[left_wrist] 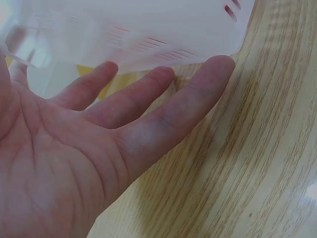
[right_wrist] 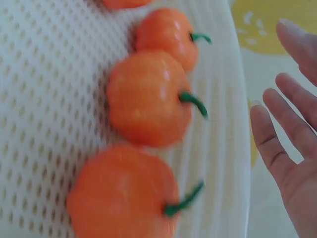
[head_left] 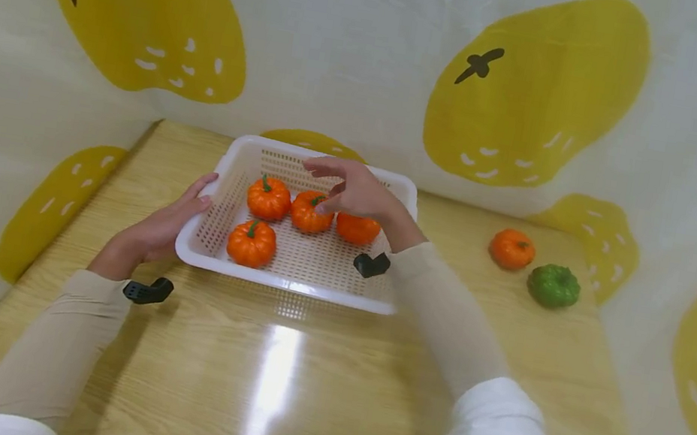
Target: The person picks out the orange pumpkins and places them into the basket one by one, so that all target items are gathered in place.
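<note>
A white perforated basket on the wooden table holds several small orange pumpkins with green stems. At its left end, my left hand has fingertips on the rim. In the left wrist view the fingers reach out fairly straight along the basket's outer wall. My right hand hovers over the basket's back row, fingers spread and holding nothing, partly covering the rightmost pumpkin. The right wrist view shows its fingers apart from a row of pumpkins.
Right of the basket, another orange pumpkin and a green pumpkin-shaped vegetable lie on the table. A white cloth with yellow fruit prints hangs behind the table and along its sides.
</note>
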`<state>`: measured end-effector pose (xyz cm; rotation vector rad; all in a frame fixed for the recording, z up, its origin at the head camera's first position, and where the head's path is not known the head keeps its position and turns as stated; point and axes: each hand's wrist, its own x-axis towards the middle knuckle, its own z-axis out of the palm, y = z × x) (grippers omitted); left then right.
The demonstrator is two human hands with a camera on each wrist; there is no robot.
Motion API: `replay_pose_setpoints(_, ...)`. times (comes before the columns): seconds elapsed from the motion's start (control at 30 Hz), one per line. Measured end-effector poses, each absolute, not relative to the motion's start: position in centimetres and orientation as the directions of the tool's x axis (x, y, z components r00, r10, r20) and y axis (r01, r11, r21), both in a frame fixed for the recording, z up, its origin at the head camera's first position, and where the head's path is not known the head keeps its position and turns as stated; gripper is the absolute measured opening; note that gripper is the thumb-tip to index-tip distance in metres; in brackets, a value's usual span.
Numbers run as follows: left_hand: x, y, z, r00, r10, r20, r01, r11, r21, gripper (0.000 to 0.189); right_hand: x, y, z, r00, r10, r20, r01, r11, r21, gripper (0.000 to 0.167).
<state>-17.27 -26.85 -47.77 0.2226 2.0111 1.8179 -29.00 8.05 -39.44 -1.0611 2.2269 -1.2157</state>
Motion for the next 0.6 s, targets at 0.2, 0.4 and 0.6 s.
replay_pose_setpoints(0.2, -17.2, -26.8, -47.9, -0.896, 0.400, -0.191, -0.154, 0.123, 0.980, 0.060, -30.0, 11.9, -39.0, -0.737, -0.663, 0.135, -0.429, 0.304, -0.851, 0.075)
replay_pose_setpoints(0.4, -17.2, -26.8, -48.1, -0.895, 0.400, -0.196, -0.155, 0.131, 0.979, 0.059, -30.5, 16.3, -38.9, -0.822, -0.544, 0.168, -0.386, 0.317, -0.866, 0.075)
replay_pose_setpoints(0.6, -17.2, -26.8, -48.0, -0.896, 0.397, -0.198, -0.157, 0.134, 0.978, 0.058, -30.8, 21.0, -39.2, -0.882, -0.432, 0.189, -0.334, 0.291, -0.896, 0.075)
